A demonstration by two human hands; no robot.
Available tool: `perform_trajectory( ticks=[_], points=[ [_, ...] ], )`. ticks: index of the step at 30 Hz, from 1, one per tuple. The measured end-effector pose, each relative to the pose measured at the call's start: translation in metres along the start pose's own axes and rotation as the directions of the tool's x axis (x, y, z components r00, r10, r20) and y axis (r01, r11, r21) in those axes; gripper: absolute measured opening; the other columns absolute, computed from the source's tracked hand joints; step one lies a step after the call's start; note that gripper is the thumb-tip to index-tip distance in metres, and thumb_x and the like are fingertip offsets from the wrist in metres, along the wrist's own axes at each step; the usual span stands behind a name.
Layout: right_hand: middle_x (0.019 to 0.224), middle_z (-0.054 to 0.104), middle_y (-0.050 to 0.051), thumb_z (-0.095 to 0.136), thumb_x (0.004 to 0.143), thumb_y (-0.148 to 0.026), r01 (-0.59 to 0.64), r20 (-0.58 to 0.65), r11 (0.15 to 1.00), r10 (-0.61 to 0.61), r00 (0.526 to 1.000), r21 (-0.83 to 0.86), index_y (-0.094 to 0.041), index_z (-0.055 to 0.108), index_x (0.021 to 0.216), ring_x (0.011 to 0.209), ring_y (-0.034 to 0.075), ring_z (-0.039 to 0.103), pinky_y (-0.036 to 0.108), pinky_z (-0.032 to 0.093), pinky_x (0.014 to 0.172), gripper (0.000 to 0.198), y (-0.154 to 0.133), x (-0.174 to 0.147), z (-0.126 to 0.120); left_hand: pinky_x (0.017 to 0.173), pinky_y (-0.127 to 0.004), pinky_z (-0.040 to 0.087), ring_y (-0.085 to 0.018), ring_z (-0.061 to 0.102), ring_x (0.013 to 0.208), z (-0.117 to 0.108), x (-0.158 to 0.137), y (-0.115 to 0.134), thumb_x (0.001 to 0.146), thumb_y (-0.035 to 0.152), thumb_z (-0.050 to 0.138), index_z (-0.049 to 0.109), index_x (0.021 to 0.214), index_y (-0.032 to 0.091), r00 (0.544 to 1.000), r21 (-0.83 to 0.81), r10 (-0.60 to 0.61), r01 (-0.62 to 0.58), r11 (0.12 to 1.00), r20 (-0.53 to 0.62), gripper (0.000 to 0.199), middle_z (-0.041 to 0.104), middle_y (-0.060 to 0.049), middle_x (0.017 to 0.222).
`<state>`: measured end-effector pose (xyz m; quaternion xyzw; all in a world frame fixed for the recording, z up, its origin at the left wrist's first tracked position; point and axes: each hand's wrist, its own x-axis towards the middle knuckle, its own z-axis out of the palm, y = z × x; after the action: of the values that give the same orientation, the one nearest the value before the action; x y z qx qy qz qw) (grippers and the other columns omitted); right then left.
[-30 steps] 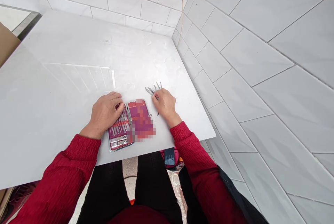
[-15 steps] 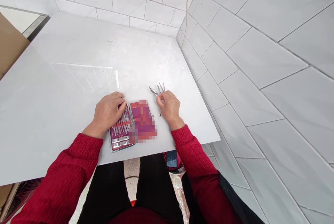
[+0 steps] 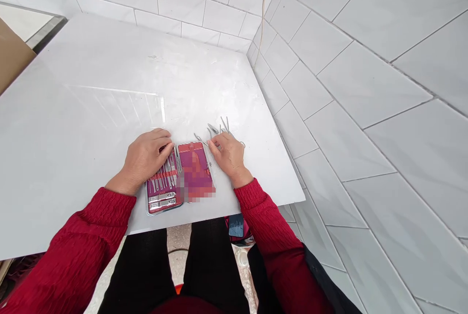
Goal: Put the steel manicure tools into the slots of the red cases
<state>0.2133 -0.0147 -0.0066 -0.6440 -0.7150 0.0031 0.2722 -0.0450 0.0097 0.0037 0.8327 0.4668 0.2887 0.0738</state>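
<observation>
An open manicure case [image 3: 195, 158] lies on the table near its front edge. Its left half carries slim metal tools [image 3: 161, 180] under a red strap, with nail clippers [image 3: 163, 200] below them. My left hand [image 3: 146, 155] is curled over the upper left edge of the case, its thumb against the rim. Beyond the case's right half, my right hand [image 3: 228, 153] pinches a slender metal tool [image 3: 199, 139] that points left; its exact kind is unclear. Several loose metal tools [image 3: 224, 124] lie just past those fingers, partly hidden by the hand.
A white table [image 3: 91, 133] stretches to the left and back. Tiled walls [image 3: 347, 109] rise behind it and along the right. A thin cable [image 3: 263, 7] hangs in the corner. A brown cardboard box [image 3: 12, 55] is at the far left.
My right hand has shifted slightly left, and a metal tool now sticks out from its fingertips. More loose tools show around it. My left hand stays at the case.
</observation>
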Motion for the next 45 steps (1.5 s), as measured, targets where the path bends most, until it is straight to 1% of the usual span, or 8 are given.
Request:
perform_trajectory(
  ticks=[5,8,15,21,26,32,38,45],
  points=[
    [0.085,0.066,0.004,0.057,0.101,-0.031,-0.149,-0.131,0.988,0.142,0.981,-0.047,-0.021,0.068,0.083,0.080,0.018,0.056,0.031,0.030,0.064,0.023,0.017,0.003,-0.008,0.083,-0.039,0.056,-0.027,0.071,0.104,0.000,0.000,0.000,0.101,0.035,0.042,0.075,0.081,0.023,1.000,0.019,-0.008,0.008,1.000,-0.006,0.040,0.075,-0.006,0.110],
    [0.081,0.064,0.004,0.058,0.098,-0.029,-0.202,-0.127,0.972,0.187,0.974,-0.116,-0.021,0.069,0.080,0.081,0.020,0.055,0.032,0.028,0.063,0.023,0.020,0.004,-0.010,0.083,-0.039,0.056,-0.026,0.071,0.103,0.000,0.000,0.000,0.101,0.034,0.041,0.075,0.082,0.021,1.000,0.021,0.009,-0.008,1.000,-0.010,0.040,0.076,-0.006,0.110],
    [0.095,0.071,0.008,0.054,0.101,-0.034,-0.180,0.076,0.927,0.217,0.973,-0.330,-0.019,0.074,0.092,0.093,0.021,0.063,0.031,0.037,0.074,0.027,0.003,0.015,-0.014,0.077,-0.038,0.055,-0.026,0.072,0.101,0.001,-0.001,-0.001,0.101,0.034,0.042,0.075,0.082,0.021,0.999,0.026,0.024,-0.023,0.999,-0.024,0.040,0.076,-0.007,0.111],
    [0.102,0.076,0.014,0.048,0.098,-0.014,-0.159,0.275,0.859,0.323,0.905,-0.487,-0.017,0.075,0.096,0.093,0.022,0.071,0.030,0.041,0.072,0.027,-0.018,0.036,-0.030,0.079,-0.039,0.056,-0.027,0.072,0.103,0.001,-0.001,-0.001,0.101,0.035,0.042,0.076,0.084,0.021,1.000,0.025,0.020,-0.019,1.000,-0.012,0.040,0.076,-0.007,0.113],
    [0.100,0.077,0.015,0.057,0.094,-0.015,-0.137,0.337,0.857,0.336,0.879,-0.497,-0.016,0.075,0.096,0.096,0.025,0.072,0.030,0.042,0.071,0.018,-0.022,0.042,-0.030,0.082,-0.039,0.057,-0.026,0.071,0.103,0.002,0.000,-0.001,0.100,0.035,0.042,0.076,0.082,0.022,1.000,0.017,0.007,-0.007,1.000,-0.019,0.040,0.076,-0.007,0.111],
    [0.090,0.077,0.008,0.054,0.092,-0.016,-0.183,0.272,0.908,0.298,0.915,-0.376,-0.018,0.071,0.090,0.082,0.022,0.069,0.031,0.035,0.064,0.018,-0.005,0.030,-0.026,0.080,-0.037,0.056,-0.026,0.071,0.104,-0.001,0.000,0.000,0.101,0.036,0.041,0.075,0.082,0.022,1.000,0.034,0.002,-0.002,0.999,-0.004,0.042,0.076,-0.006,0.111],
    [0.077,0.070,0.000,0.057,0.088,-0.018,-0.311,0.152,0.950,0.310,0.938,-0.020,-0.021,0.063,0.082,0.069,0.016,0.060,0.028,0.037,0.066,0.010,0.007,0.026,-0.032,0.082,-0.037,0.057,-0.026,0.072,0.105,-0.001,0.001,-0.001,0.101,0.039,0.042,0.076,0.085,0.024,1.000,0.031,-0.007,0.007,1.000,0.002,0.041,0.077,-0.004,0.113],
    [0.069,0.062,-0.004,0.054,0.082,-0.019,-0.270,0.058,0.901,0.266,0.962,0.340,-0.023,0.053,0.074,0.063,0.014,0.054,0.027,0.041,0.065,0.009,0.012,0.023,-0.024,0.085,-0.040,0.058,-0.028,0.071,0.111,-0.003,0.000,0.000,0.100,0.040,0.043,0.078,0.087,0.023,0.999,0.021,-0.033,0.032,0.999,0.025,0.041,0.076,-0.005,0.119]
  ],
)
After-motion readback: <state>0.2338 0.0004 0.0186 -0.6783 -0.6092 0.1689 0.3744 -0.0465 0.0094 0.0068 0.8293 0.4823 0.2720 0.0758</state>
